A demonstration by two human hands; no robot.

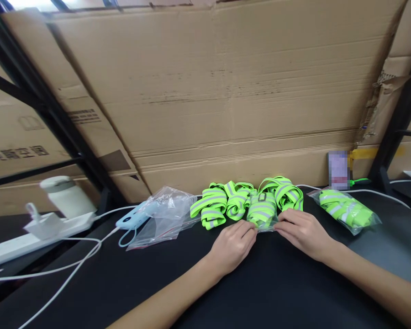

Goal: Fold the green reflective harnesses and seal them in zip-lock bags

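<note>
Bagged neon strap bundle pinched at the bag's near edge, both hands on it.

The folded reflective strap bundle (262,210) sits in a clear bag at mid-table, just ahead of the hands; left hand (233,244) and right hand (303,232) are close together, fingertips pressing the bag's near edge from either side. Likely light, soft and springy; the film looks slick, so holding the bag's edge or squeezing the whole bundle seems safest. Loose strap coils (226,203) lie touching behind. A filled bag (347,210) lies to the right, empty bags (164,214) to the left, on the black table (260,283).
</note>
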